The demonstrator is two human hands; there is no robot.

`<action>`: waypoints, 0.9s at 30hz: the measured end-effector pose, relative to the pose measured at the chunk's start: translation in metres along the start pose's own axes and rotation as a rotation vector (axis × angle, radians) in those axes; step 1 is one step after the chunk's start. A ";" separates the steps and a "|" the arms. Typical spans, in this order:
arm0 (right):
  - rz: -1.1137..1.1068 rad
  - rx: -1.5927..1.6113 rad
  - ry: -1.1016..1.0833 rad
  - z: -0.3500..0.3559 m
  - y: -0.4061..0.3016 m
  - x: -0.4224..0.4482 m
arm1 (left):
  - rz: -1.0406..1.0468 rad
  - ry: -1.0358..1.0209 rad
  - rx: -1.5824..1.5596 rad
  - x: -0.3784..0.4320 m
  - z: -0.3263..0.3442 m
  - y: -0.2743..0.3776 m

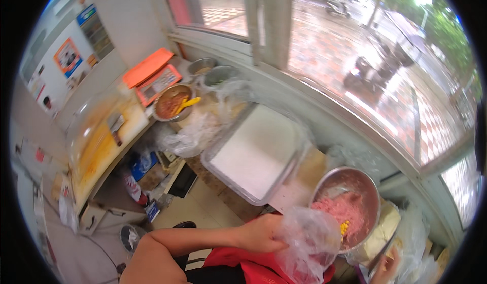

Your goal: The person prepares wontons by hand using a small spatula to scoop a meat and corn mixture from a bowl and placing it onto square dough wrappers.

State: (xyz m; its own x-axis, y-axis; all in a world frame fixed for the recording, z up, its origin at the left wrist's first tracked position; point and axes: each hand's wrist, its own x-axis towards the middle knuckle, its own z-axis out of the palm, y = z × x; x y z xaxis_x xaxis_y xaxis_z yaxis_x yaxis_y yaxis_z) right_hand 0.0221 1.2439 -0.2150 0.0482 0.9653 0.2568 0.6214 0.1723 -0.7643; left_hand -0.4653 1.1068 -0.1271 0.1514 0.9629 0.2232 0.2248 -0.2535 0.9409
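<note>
My left hand (264, 232) grips a crumpled clear plastic bag (310, 242) in front of my red apron (228, 259). The bag overlaps the near side of a metal bowl (374, 196). Pink minced meat (338, 209) lies in that bowl, with yellow kernels (344, 227) that look like corn at its near edge. At the lower right, my right hand (387, 267) is partly cut off, beside a pale dough-like block (376, 232) and another clear plastic bag (411, 234). Whether its curled fingers hold anything is unclear.
A metal tray (213, 166) carries a flat white layer (258, 150). Beyond it stand a bowl of reddish filling (167, 107) with a yellow spoon (188, 104), and an orange scale (158, 84). Left, a cleaver (115, 126) lies on a stained board (133, 120). Windows line the right.
</note>
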 end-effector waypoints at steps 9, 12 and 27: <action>0.099 -0.758 -0.281 -0.044 -0.008 0.078 | -0.234 0.639 0.531 -0.144 -0.073 -0.026; 0.109 -0.798 -0.311 -0.048 0.029 0.096 | -0.416 0.736 0.877 -0.239 -0.094 -0.054; -0.203 -0.867 -0.007 -0.115 0.050 0.102 | -1.556 0.720 0.821 -0.597 -0.111 -0.130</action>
State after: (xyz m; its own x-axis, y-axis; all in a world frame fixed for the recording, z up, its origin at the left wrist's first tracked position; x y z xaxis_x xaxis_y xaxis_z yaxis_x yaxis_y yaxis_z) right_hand 0.1474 1.3288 -0.1589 -0.1303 0.9338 0.3332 0.9909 0.1336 0.0132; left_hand -0.6920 0.5752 -0.3541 -0.9326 0.1434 -0.3313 0.1181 0.9884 0.0953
